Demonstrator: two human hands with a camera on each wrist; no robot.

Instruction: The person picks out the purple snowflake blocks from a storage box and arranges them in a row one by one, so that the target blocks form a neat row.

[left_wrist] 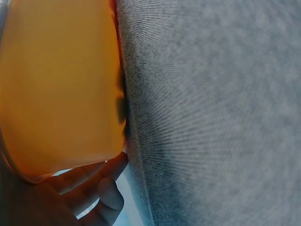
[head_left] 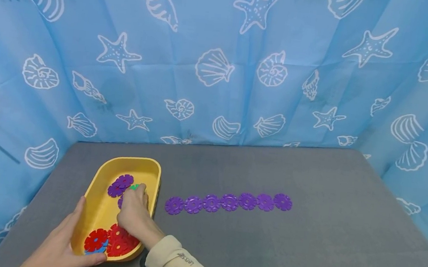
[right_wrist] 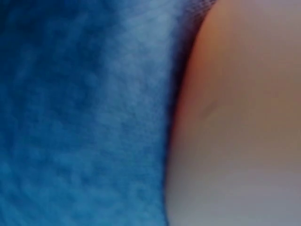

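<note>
A yellow tray (head_left: 100,208) lies at the left of the table with flower-shaped plastic discs in it. My left hand (head_left: 61,239) holds its near left corner, thumb at the near rim and fingers along the left wall; the left wrist view shows these fingers (left_wrist: 89,188) against the tray's outside. My right hand (head_left: 135,212) reaches into the tray, fingers bent down beside a green disc (head_left: 134,186) and purple discs (head_left: 124,181). The hand hides what lies under its fingertips, so I cannot tell whether it pinches a disc. Red discs (head_left: 95,240) and blue discs (head_left: 96,250) lie at the tray's near end.
Right of the tray, several purple discs (head_left: 211,203) form a row on the grey table (head_left: 304,249), edge to edge, slanting slightly up to the right. A blue curtain (head_left: 222,64) with white shells and starfish hangs behind the table and at both sides.
</note>
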